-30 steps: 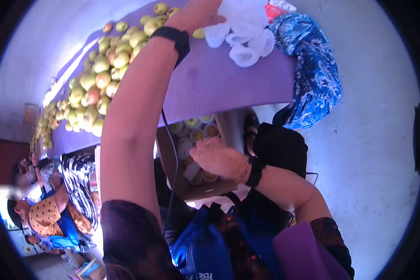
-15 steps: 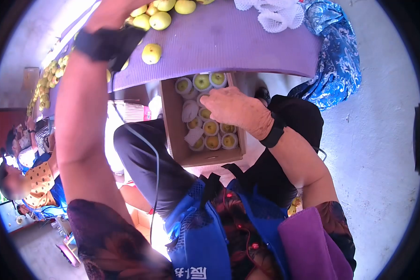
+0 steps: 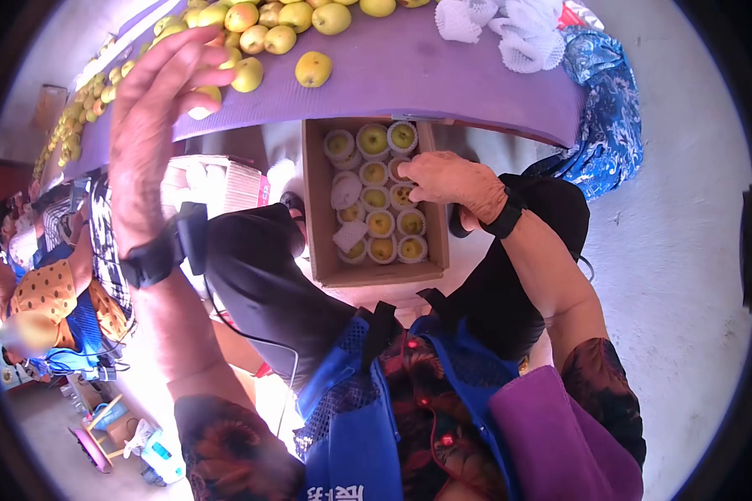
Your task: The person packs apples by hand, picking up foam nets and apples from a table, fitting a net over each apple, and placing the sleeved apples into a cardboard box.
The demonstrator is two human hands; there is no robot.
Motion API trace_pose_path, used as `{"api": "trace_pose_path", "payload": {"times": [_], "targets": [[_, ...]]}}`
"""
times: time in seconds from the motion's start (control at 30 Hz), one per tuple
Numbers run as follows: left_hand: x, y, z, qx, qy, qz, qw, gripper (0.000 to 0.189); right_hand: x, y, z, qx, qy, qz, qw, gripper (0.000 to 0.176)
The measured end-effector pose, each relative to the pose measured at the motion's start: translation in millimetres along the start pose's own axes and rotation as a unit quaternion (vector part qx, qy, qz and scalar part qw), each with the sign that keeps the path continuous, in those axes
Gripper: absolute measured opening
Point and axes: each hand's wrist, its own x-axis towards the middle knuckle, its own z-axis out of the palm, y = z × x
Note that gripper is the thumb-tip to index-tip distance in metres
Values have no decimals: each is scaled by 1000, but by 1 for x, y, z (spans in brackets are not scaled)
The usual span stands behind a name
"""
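Yellow-green apples in white foam nets (image 3: 380,223) stand in rows inside an open brown cardboard box (image 3: 380,275), below the near edge of the worktop (image 3: 376,79) and between the person's knees. The right hand (image 3: 459,184) reaches over the box's right wall, fingers bent at the netted fruit; whether they grip one cannot be told. A light fingertip press, straight down, should seat each fruit without bruising it or rucking its net. Two white foam pieces (image 3: 346,191) lie over the left column; fruit there is best kept snug and level. The left hand (image 3: 154,108) is open, fingers apart, beside the loose yellow-green apples (image 3: 297,17), seemingly holding nothing; lifting one at a time would keep the others from rolling. Farther right lie loose white foam nets (image 3: 526,42) and a blue patterned cloth (image 3: 606,108).
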Motion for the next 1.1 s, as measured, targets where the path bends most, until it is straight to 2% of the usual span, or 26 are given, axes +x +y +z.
{"api": "trace_pose_path", "payload": {"times": [0.13,0.2,0.27,0.3,0.37,0.4,0.47,0.5,0.57,0.63,0.67,0.7,0.73,0.87,0.97,1.03,1.1], "targets": [[20,-41,13,-67,-70,6,995,34,6,-14,1,6,-98,38,994,26],[28,-60,22,-89,-79,6,993,33,16,-21,3,26,-161,74,984,39],[33,-76,28,-227,-86,-42,969,26,32,-27,13,17,-159,60,985,39],[34,-89,26,-233,-83,-43,968,26,42,-29,21,11,-151,43,988,39],[36,-112,23,-169,-39,29,984,31,63,-34,50,3,-144,34,989,38],[32,-112,21,-137,-3,16,990,28,71,-39,65,-1,-131,23,991,37],[29,-113,16,-110,30,20,993,26,84,-54,86,9,-164,24,986,35],[28,-114,14,-77,60,22,995,24,93,-55,111,25,-149,25,988,29],[28,-116,11,-103,86,25,991,22,108,-56,162,39,-132,28,990,25],[25,-117,8,-109,115,26,987,18,117,-57,203,32,-66,38,997,25],[23,-118,6,-97,122,29,987,17,120,-50,232,32,-65,39,997,25],[20,-117,4,-95,123,29,987,17,126,-41,263,21,-17,56,998,26],[18,-116,2,-60,125,27,990,18,131,-44,268,11,33,72,997,27],[15,-116,-1,-3,141,43,989,19,121,-44,255,-11,-5,74,997,31],[13,-113,-1,2,162,45,986,18,129,-31,278,-32,47,16,998,32],[13,-115,0,7,162,54,985,18,136,-25,281,-61,-45,11,997,37],[13,-116,-1,13,165,62,984,18,138,-10,301,-51,-46,3,998,36]]}}
